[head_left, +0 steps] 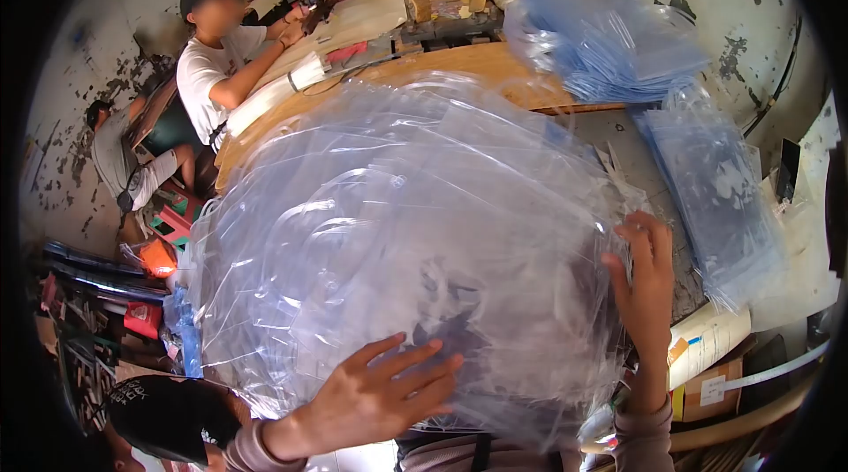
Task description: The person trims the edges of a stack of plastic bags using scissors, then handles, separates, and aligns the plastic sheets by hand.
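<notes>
A large heap of clear plastic sheets (380, 234) spreads over the table in front of me, with curved handle-like loops showing along its left side. My left hand (380, 392) lies over the near edge of the heap, palm down, fingers spread. At the right edge of the sheets is my right hand (643, 273), its fingers apart and bent, with the fingertips at or just over the plastic. Whether those fingertips touch the sheets I cannot tell. Neither hand grips anything visible.
A pile of bluish plastic sheets (618, 39) lies at the back right, above another flat stack (715, 181). A co-worker in a white shirt (212, 75) sits at a machine on the far left. A person in a black cap (168, 415) is close at lower left. Boxes (711, 388) stand lower right.
</notes>
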### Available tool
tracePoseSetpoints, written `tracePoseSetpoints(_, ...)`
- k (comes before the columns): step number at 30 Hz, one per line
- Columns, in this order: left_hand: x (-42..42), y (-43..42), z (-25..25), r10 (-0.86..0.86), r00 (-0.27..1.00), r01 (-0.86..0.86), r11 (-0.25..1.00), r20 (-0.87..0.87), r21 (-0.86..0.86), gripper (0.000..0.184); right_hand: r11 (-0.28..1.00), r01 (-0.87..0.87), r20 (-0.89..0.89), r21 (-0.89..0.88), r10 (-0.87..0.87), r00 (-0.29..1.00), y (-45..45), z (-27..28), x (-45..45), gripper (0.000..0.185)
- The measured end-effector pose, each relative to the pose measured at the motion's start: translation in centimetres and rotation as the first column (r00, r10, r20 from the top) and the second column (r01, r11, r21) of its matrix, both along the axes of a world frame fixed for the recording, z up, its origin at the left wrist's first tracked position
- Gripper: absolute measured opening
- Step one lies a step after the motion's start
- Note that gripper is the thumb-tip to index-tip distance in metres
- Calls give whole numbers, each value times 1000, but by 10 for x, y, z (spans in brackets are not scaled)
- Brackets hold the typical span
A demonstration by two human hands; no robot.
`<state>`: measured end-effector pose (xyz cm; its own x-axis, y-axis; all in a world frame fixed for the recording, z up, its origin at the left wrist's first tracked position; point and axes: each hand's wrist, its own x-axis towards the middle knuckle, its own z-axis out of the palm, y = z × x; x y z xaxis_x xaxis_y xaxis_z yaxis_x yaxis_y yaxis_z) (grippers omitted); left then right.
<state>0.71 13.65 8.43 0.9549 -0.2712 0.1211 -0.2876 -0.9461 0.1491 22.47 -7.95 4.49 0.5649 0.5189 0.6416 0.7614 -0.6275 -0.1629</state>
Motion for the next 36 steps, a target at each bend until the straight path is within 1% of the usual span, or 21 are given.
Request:
tracePoseSetpoints(1,8,3,2,-5,997,9,998,71,-61,39,974,-209,-147,92,221,964,-4,12,-11,29)
tracePoseSetpoints(2,19,5,12,-3,999,4,999,32,-46,30,898,-387,-269,210,434,860,-6,17,-21,35)
tracePoseSetpoints(3,32,6,16,-2,1000,4,999,30,-47,30,898,-388,-271,210,434,859,-5,17,-31,35)
tracePoseSetpoints(5,55,3,20,94,986,-106,991,139,87,26,767,-426,-561,480,642,523,-4,17,-49,47)
tracePoseSetpoints(6,66,2,16,86,987,-98,992,138,83,26,772,-420,-564,477,635,528,-4,12,-50,47)
tracePoseSetpoints(8,88,3,0,96,941,-127,989,325,76,25,726,-208,-706,655,686,176,-2,-1,-44,60)
tracePoseSetpoints(9,96,3,-7,81,941,-112,991,328,76,25,730,-198,-705,654,684,188,-3,-2,-43,60)
tracePoseSetpoints(11,107,0,-17,26,847,-52,998,531,34,28,676,-73,-674,734,737,49,-6,-5,-42,68)
tracePoseSetpoints(12,110,-1,-19,20,850,-41,999,526,27,28,681,-61,-679,729,732,54,-7,-5,-41,68)
tracePoseSetpoints(15,109,-4,-20,16,836,-10,1000,548,-15,34,670,-65,-672,740,740,-23,-7,-8,-42,65)
tracePoseSetpoints(17,105,-4,-20,-9,821,8,1000,571,4,35,610,25,-602,792,787,-133,-5,-15,-39,59)
tracePoseSetpoints(18,103,-2,-21,-7,824,4,1000,566,6,35,609,27,-601,793,787,-140,-5,-15,-39,59)
tracePoseSetpoints(20,100,0,-24,-100,724,20,992,683,123,30,560,197,-514,805,823,-240,-5,-12,-39,57)
tracePoseSetpoints(21,99,0,-26,-98,726,20,992,681,122,30,561,199,-514,804,823,-242,-4,-14,-39,57)
tracePoseSetpoints(23,99,-2,-31,-112,643,12,991,757,137,25,515,133,-489,847,852,-186,-2,-19,-38,57)
tracePoseSetpoints(24,98,-3,-32,-113,644,14,991,757,136,25,516,135,-490,846,852,-185,-2,-22,-38,57)
tracePoseSetpoints(26,97,-4,-32,-120,584,-2,989,803,149,21,489,44,-481,871,869,-119,-1,-26,-38,54)
tracePoseSetpoints(27,97,-3,-32,-119,584,-4,989,803,150,21,488,43,-481,872,869,-120,-1,-26,-38,54)
tracePoseSetpoints(29,96,-1,-32,-174,573,21,980,801,199,11,507,71,-498,859,860,-113,-1,-25,-37,52)
tracePoseSetpoints(31,97,-2,-32,-188,566,21,977,803,214,10,511,90,-502,855,858,-108,-2,-26,-37,48)
tracePoseSetpoints(36,100,-1,-36,-249,523,4,957,815,289,16,506,108,-502,856,863,-66,-1,-28,-37,35)
